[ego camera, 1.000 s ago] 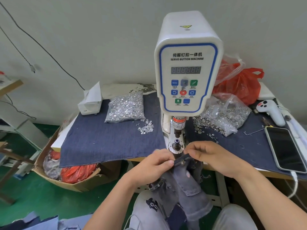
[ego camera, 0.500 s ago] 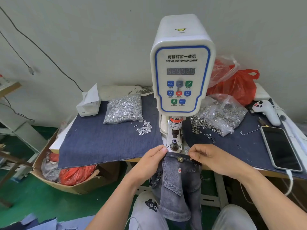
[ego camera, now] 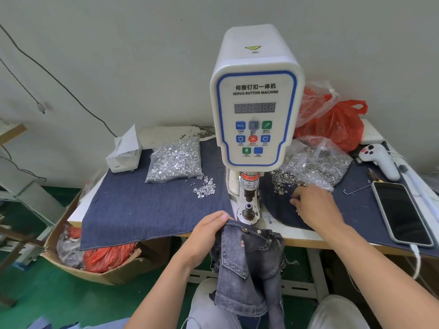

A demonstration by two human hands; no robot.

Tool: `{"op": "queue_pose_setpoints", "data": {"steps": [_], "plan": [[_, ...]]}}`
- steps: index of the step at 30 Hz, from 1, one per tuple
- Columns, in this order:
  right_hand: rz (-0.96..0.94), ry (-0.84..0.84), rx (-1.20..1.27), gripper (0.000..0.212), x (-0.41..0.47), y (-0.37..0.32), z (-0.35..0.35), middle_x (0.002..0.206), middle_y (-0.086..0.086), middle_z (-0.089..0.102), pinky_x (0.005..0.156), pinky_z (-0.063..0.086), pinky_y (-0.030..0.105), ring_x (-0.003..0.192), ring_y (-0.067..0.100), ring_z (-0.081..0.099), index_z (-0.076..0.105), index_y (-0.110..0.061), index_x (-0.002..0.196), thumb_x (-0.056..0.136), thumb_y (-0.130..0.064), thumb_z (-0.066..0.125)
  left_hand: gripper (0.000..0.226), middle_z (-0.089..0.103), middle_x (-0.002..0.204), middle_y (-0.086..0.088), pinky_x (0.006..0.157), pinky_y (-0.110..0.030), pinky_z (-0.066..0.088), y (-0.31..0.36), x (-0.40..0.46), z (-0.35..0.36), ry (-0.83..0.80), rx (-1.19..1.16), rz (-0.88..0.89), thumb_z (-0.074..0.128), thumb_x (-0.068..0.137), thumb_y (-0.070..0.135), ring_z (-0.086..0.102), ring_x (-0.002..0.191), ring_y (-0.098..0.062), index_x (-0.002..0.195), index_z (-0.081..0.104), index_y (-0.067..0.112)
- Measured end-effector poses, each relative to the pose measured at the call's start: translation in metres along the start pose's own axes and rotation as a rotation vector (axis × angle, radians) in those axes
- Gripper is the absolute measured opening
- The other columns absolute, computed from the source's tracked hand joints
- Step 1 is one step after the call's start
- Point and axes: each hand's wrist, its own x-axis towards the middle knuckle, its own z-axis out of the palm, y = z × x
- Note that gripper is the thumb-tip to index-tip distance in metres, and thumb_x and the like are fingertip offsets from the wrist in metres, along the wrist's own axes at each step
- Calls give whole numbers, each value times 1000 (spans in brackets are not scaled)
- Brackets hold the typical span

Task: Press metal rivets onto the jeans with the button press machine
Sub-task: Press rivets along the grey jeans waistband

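Observation:
The white button press machine point(ego camera: 255, 103) stands at the table's middle, its lower die point(ego camera: 248, 207) bare. Grey jeans point(ego camera: 247, 269) hang over the table's front edge, with metal rivets showing along the waistband. My left hand point(ego camera: 209, 236) grips the waistband's left end, just left of the die. My right hand point(ego camera: 313, 205) is off the jeans and lies on the blue cloth to the machine's right, fingers curled down among loose metal rings point(ego camera: 285, 181). Whether it holds one is hidden.
A bag of silver rivets point(ego camera: 175, 162) and loose ones point(ego camera: 205, 188) lie left of the machine, beside a tissue box point(ego camera: 123, 153). At right are a clear bag of rings point(ego camera: 325, 160), a red bag point(ego camera: 337, 127), a phone point(ego camera: 401, 212) and a white handheld device point(ego camera: 380, 157). A cardboard box point(ego camera: 99, 269) sits below.
My right hand let go of the waistband and moved right and back to the loose rings. The jeans dropped away from the die and now hang from my left hand.

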Motion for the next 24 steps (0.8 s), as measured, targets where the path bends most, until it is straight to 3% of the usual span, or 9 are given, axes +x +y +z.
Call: {"op": "queue_pose_setpoints", "data": {"steps": [7, 13, 17, 19, 21, 24], "plan": [[12, 49, 46, 13, 4, 1, -1, 86, 8, 71, 68, 40, 34, 90, 34, 67, 75, -19, 90, 98, -24, 66, 30, 69, 90, -3, 82, -32, 47, -3, 3, 0, -10, -9, -4, 51, 102, 35, 62, 85, -15, 88, 69, 16], [35, 7, 136, 10, 7, -1, -2, 84, -1, 70, 67, 41, 31, 87, 29, 66, 76, -24, 88, 93, -21, 68, 32, 67, 88, -1, 80, -30, 46, -6, 7, -2, -10, 22, -6, 47, 110, 26, 60, 83, -13, 87, 67, 17], [54, 43, 248, 13, 5, -8, -9, 76, -6, 70, 64, 40, 29, 78, 23, 65, 73, -27, 80, 92, -23, 70, 30, 65, 87, -1, 84, -33, 44, -5, 7, -2, -19, 24, -1, 48, 106, 31, 59, 84, -15, 86, 66, 17], [66, 27, 451, 15, -1, -21, -14, 72, -12, 70, 63, 42, 29, 72, 12, 64, 75, -26, 77, 90, -22, 72, 29, 64, 86, -1, 83, -34, 43, -5, 7, -2, -22, 28, 4, 49, 105, 33, 58, 83, -15, 86, 65, 17], [153, -101, 815, 12, -9, -40, -19, 65, -13, 69, 60, 41, 26, 60, 1, 59, 78, -20, 77, 89, -20, 74, 30, 64, 86, 0, 81, -32, 43, -6, 8, -2, -21, 35, 8, 48, 106, 31, 58, 82, -13, 86, 65, 17], [277, -383, 1234, 10, -21, -64, -22, 64, 0, 62, 51, 27, 23, 48, 9, 39, 74, -5, 83, 91, -10, 71, 33, 67, 85, 3, 78, -24, 47, -7, 8, -2, -27, 54, 9, 46, 110, 27, 61, 80, -10, 84, 66, 19]]}}
